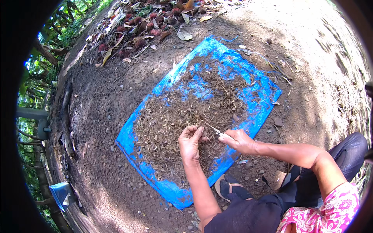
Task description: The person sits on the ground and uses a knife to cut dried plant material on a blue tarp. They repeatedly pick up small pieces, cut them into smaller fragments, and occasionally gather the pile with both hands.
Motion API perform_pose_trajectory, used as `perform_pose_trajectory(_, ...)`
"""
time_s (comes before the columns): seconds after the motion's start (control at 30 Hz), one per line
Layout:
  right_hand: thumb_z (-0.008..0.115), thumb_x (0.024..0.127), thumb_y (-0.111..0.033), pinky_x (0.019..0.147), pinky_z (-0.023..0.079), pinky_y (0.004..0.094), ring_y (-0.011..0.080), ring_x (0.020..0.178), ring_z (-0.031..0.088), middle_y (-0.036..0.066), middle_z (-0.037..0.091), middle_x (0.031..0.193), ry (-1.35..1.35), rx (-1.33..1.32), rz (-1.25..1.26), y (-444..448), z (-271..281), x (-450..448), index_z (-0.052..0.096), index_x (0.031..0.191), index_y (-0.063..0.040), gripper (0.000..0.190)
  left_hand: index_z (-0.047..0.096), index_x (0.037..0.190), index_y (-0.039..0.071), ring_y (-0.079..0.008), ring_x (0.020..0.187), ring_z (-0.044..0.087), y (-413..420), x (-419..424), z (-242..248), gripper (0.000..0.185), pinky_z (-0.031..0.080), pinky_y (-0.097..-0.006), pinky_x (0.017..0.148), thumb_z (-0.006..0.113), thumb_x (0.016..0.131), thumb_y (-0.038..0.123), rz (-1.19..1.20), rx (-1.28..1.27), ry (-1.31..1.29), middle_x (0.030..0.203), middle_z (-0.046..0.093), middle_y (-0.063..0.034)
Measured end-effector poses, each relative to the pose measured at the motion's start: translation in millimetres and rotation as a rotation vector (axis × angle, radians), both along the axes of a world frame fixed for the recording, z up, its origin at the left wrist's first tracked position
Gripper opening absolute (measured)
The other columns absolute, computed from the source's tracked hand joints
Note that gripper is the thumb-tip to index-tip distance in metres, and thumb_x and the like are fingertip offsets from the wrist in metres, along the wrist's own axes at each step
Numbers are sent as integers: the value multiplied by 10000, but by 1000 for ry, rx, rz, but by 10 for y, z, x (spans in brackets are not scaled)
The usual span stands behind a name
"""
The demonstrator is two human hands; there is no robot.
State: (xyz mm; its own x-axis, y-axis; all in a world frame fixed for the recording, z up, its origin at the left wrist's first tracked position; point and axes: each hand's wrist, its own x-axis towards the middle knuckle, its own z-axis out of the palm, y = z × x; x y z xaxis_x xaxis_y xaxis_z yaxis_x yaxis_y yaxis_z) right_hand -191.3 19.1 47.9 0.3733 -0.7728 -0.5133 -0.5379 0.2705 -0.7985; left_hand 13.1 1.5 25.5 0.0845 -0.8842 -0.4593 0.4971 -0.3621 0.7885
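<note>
My right hand (239,141) grips the pale handle of a slender knife (214,128), whose narrow blade points up and left. Just left of it, my left hand (193,139) has its thumb and fingers drawn together; I cannot tell whether a small piece is pinched there. Both hands are over a layer of dry brown plant debris and soil (163,125). This layer is spread on a blue woven plastic sheet (174,193), with patches of blue showing through towards the far end.
Red, hairy rambutan-like fruits (138,43) lie among dry leaves beyond the sheet. A blue plastic container (62,195) is at the lower left, near a dark log (67,99). My sandalled foot (230,188) is beside the sheet's near edge, on pebbly soil.
</note>
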Motion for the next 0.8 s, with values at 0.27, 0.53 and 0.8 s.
perform_pose_trajectory(0.27, 539, 903, -528, 762, 474, 441, 358, 866, 628, 212, 638, 897, -74, -204, 52, 86, -68, -22, 582, 1100, 8, 573, 603, 965, 21, -130, 704, 641, -22, 14, -43, 118, 586, -273, 575, 644, 865, -27, -106, -15, 42, 871, 635, -53)
perform_pose_trajectory(0.53, 582, 890, -506, 696, 498, 429, 346, 780, 652, 197, 649, 800, -25, -131, -28, 15, -107, -15, 609, 1033, 5, 531, 603, 976, -11, -154, 747, 651, -18, 70, -30, 129, 611, -289, 659, 634, 857, -48, -34, 50, 71, 888, 633, -83)
perform_pose_trajectory(0.8, 603, 871, -507, 714, 491, 459, 373, 806, 638, 210, 632, 887, -26, -289, 55, 16, -148, -52, 582, 1046, 0, 537, 548, 962, 5, -163, 728, 658, -62, -16, -1, 170, 615, -299, 640, 633, 838, -75, -103, -6, -20, 875, 629, -78)
